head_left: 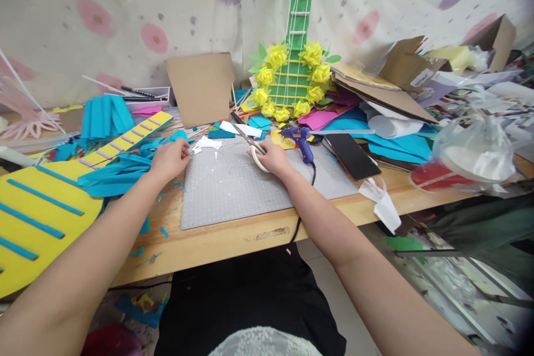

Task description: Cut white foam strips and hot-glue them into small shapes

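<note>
My right hand [274, 159] grips the scissors [249, 139] by their white handles above the grey cutting mat [233, 192], blades pointing away to the upper left. At the mat's left edge, my left hand [170, 158] has its fingers curled together; whatever they may hold is hidden. It is right beside a pile of blue crepe paper strips [119, 174]. White paper scraps [207, 143] lie near its fingertips. A longer white paper piece [241, 128] rests by the blades.
A blue glue gun [301, 142] and a phone [351, 154] lie on the right. Behind stands a green paper guitar [292, 86] with yellow flowers. A yellow guitar shape [41, 206] lies at left. A bagged red cup [459, 161] sits near the right edge.
</note>
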The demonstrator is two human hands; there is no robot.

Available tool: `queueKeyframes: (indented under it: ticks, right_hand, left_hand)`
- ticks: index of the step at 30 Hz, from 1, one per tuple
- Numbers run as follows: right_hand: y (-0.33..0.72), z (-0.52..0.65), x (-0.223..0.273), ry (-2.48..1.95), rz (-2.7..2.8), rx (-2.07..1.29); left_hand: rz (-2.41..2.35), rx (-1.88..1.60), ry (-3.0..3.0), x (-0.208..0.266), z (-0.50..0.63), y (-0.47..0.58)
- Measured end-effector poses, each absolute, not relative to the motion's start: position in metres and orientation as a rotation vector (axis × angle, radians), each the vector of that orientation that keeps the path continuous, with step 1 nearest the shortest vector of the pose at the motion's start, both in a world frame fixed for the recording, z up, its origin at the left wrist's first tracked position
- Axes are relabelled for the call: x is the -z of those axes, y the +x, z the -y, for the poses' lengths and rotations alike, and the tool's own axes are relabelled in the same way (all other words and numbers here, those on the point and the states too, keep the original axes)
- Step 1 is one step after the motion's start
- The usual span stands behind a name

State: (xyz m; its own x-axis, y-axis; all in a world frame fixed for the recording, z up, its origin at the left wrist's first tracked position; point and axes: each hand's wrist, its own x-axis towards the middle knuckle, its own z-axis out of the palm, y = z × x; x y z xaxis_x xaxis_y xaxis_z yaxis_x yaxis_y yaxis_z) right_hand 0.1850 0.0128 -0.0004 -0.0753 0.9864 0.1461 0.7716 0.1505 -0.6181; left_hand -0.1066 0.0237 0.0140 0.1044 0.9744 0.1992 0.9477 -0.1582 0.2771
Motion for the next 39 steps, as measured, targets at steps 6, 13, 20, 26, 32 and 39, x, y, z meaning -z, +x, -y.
queueKeyframes:
  ticks: [6, 13, 20, 26, 32, 39]
  right_hand:
    - [0.185, -0.015, 0.002, -1.676, 1.912, -0.516]
    - [0.183, -0.012, 0.0, -1.657, 1.884, -0.522]
    - [0.171, -0.014, 0.003, -1.377, 1.593, -0.918]
    - [0.156, -0.01, 0.001, -0.911, 1.193, -1.529]
    - [0.158, -0.009, -0.003, -0.85, 0.918, -1.764]
    - [0.148, -0.01, -0.01, -0.814, 0.636, -2.035]
  left_hand:
    - [-2.06, -0.416, 2.29, -0.005, -0.026, -0.106]
    - [-2.006, -0.621, 2.002, -0.017, -0.017, -0.091]
    - [-1.265, -0.795, 0.949, -0.041, 0.004, -0.049]
    - [-0.948, -0.475, 0.818, -0.042, 0.005, -0.027]
    - [-0.884, -0.599, 0.988, -0.034, 0.001, -0.019]
    - [-1.048, -1.275, 1.518, -0.009, 0.005, 0.005]
